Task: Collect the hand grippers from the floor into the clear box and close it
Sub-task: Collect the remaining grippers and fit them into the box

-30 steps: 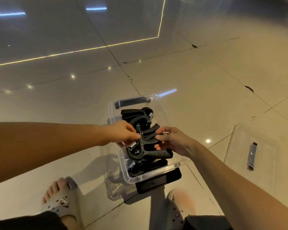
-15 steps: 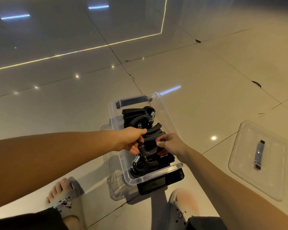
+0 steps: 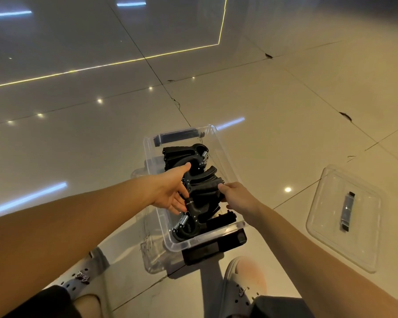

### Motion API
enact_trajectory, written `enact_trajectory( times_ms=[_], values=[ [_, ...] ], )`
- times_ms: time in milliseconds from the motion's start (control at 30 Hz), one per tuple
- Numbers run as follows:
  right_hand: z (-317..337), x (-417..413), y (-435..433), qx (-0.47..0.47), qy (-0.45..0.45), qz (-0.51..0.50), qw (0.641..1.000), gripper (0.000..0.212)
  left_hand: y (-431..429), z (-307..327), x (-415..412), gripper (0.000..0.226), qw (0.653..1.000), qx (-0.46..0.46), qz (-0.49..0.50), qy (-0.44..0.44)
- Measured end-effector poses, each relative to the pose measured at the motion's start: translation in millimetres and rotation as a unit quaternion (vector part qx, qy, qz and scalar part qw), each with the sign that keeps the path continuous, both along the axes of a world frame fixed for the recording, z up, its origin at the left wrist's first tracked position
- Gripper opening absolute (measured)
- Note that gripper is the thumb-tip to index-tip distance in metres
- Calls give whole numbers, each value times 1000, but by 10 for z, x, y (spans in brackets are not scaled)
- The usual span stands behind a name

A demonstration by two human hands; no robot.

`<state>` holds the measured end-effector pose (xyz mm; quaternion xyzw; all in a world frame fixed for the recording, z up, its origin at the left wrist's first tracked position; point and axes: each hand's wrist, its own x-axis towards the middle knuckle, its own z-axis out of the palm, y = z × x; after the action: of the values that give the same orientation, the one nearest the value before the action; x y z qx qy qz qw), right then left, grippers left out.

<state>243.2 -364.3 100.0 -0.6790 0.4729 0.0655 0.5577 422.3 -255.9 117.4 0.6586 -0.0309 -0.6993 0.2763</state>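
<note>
The top hand gripper (image 3: 200, 189) lies on the other hand grippers (image 3: 184, 152) inside the clear box (image 3: 207, 239), between both hands, with its long axis roughly along the box. The left hand (image 3: 170, 191) touches it with spread fingers, and the right hand (image 3: 239, 198) pinches its handle. The lid (image 3: 326, 226) lies on the floor (image 3: 78, 145), nearer the right hand. 0.5 s ago the left fingers curled round the gripper.

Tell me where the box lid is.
In the head view, the lid lies flat on the floor at the right, apart from the clear box, past the right hand.
</note>
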Motion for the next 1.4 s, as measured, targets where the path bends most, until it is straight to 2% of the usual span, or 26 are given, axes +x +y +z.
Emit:
enact_trajectory(
  times_ms=[200,333,467,667,933,1067,1200,1300,1400],
  values=[
    [58,-45,31,43,19,2,999,58,28,-16,-46,107,999,15,14,26],
    [114,-65,-13,118,8,-39,992,84,77,-58,-56,108,998,14,44,34],
    [180,-53,-28,154,0,-60,986,86,121,-55,-106,105,996,13,82,43],
    [214,-34,-3,148,0,-65,987,82,182,-71,-174,102,988,4,141,60],
    [237,-12,66,131,18,-18,991,81,197,-112,-197,103,987,6,150,48],
    [313,37,106,53,29,14,998,79,222,73,-190,99,984,-18,173,44],
    [674,204,204,-34,-41,-3,999,58,481,531,-66,81,980,-79,184,-3],
    [893,400,248,-32,-84,-21,996,56,738,909,47,68,974,-101,189,-71],
    [1358,652,578,-18,-119,17,993,50,1228,1421,170,60,956,-128,218,-150]
  ],
)
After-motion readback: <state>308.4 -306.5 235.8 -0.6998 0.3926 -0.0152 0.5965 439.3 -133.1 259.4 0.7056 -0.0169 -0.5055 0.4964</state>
